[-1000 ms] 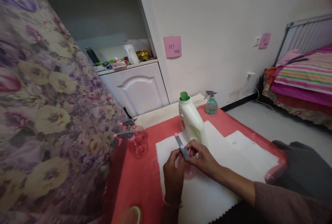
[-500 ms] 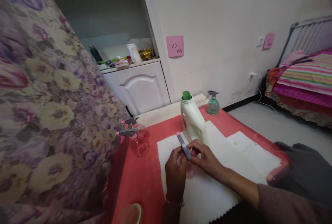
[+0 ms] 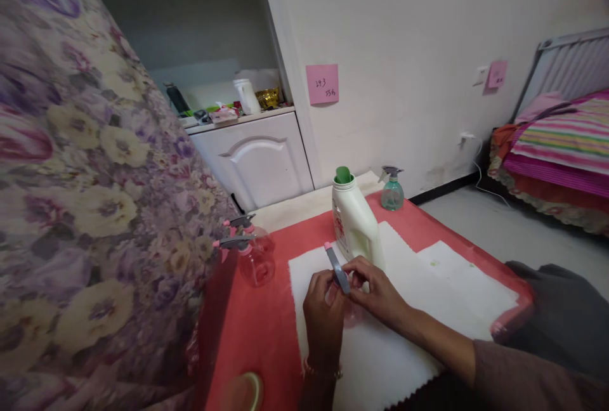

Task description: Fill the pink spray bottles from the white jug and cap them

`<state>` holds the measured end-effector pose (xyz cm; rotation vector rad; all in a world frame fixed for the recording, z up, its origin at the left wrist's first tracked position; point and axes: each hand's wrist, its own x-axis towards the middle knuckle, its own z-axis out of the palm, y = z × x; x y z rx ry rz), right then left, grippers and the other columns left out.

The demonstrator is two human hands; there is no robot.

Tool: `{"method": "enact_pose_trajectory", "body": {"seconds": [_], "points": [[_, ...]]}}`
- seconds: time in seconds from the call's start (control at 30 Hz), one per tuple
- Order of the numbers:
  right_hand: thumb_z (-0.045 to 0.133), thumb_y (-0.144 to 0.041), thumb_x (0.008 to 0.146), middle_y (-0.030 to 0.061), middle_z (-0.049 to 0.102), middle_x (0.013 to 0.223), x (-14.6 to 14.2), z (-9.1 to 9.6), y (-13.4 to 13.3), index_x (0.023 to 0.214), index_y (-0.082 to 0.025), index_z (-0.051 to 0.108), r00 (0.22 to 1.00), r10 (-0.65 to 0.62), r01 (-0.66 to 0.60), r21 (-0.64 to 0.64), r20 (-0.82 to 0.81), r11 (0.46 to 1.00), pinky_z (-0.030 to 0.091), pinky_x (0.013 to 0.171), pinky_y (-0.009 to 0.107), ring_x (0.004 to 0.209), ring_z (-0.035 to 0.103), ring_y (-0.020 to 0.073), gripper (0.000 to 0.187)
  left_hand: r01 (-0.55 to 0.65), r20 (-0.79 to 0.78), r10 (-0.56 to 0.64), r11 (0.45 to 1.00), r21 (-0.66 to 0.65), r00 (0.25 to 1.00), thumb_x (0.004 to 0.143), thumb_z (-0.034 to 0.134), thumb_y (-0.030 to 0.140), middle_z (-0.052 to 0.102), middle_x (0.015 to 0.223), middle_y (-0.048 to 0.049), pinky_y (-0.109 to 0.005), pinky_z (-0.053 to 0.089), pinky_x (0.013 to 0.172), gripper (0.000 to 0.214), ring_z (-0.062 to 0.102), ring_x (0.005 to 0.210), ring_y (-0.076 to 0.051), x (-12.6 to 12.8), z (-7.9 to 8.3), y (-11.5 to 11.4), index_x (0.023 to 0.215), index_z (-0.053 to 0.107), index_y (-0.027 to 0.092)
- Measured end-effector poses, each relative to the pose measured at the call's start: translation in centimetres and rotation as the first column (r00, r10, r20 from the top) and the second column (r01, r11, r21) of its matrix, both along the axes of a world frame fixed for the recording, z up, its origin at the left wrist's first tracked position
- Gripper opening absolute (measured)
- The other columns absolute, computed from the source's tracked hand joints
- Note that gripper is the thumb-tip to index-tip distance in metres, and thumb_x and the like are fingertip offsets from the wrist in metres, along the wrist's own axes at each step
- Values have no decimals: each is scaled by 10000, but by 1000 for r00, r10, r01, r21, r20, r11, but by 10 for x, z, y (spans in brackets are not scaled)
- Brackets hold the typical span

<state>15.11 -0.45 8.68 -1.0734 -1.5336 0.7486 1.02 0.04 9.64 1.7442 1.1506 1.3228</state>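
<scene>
Both hands are closed around the top of a spray bottle (image 3: 335, 265) with a grey head, a pink nozzle tip and a clear pink body. My left hand (image 3: 322, 309) grips the head from the left side, a beaded bracelet on its wrist. From the right, my right hand (image 3: 375, 287) pinches the same head with thumb and fingers. The bottle's body is mostly hidden behind the hands, above a white cloth (image 3: 394, 354). Just beyond stands a large white jug (image 3: 354, 221) with something green in its uncapped mouth.
Two pink spray bottles (image 3: 257, 266) stand at the left of the red tabletop (image 3: 261, 335). A green spray bottle (image 3: 392, 194) is at the back right. A roll of tape (image 3: 254, 392) lies at the front edge. A floral curtain (image 3: 104, 221) borders the left side.
Hardly anything differs. Both hands stay on the spray bottle's head, and the view has shifted very slightly.
</scene>
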Motion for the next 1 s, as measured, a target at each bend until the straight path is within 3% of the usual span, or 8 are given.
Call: {"method": "enact_pose_trajectory", "body": {"seconds": [0.3, 0.53, 0.67, 0.8, 1.0], "points": [[647, -166, 806, 16, 586, 872, -2, -3, 0, 1005, -227, 697, 1000, 11, -11, 35, -6, 999, 429, 664, 267, 735, 518, 149, 214, -22, 64, 28, 996, -89, 998, 835, 610, 268, 702, 916, -31, -306, 517, 778, 120, 661, 860, -196, 2, -4, -2, 930, 655, 210], [678, -248, 803, 5, 579, 838, -3, 0, 0, 947, -219, 691, 1000, 6, -5, 24, -13, 1000, 415, 648, 258, 721, 511, 147, 147, 168, 106, -153, 974, -149, 982, 853, 586, 301, 701, 1036, -77, -347, 500, 890, 200, 652, 989, -220, -14, 6, 4, 1006, 641, 183], [688, -223, 782, -2, 573, 827, -2, -2, 2, 938, -220, 685, 1000, -5, 5, 26, 1, 1000, 415, 648, 256, 718, 509, 146, 156, 55, 143, -37, 991, -119, 989, 897, 510, 378, 694, 984, -63, -323, 499, 840, 250, 642, 933, -208, -10, 11, 4, 981, 646, 186], [671, -167, 759, -2, 575, 831, -3, -4, 3, 913, -213, 671, 1000, 0, 0, 26, -2, 1000, 423, 651, 258, 713, 511, 143, 160, -41, 118, 53, 994, -105, 992, 853, 577, 405, 666, 863, -38, -304, 492, 770, 225, 626, 837, -199, 3, 10, 4, 867, 638, 188], [672, -159, 756, -6, 564, 822, -3, -3, 4, 865, -204, 648, 1000, 1, -2, -16, -22, 1000, 430, 654, 263, 695, 510, 138, 120, -5, 167, 23, 994, -105, 986, 862, 569, 428, 605, 789, -11, -269, 479, 678, 250, 588, 734, -168, 9, 10, 10, 792, 603, 191]]}}
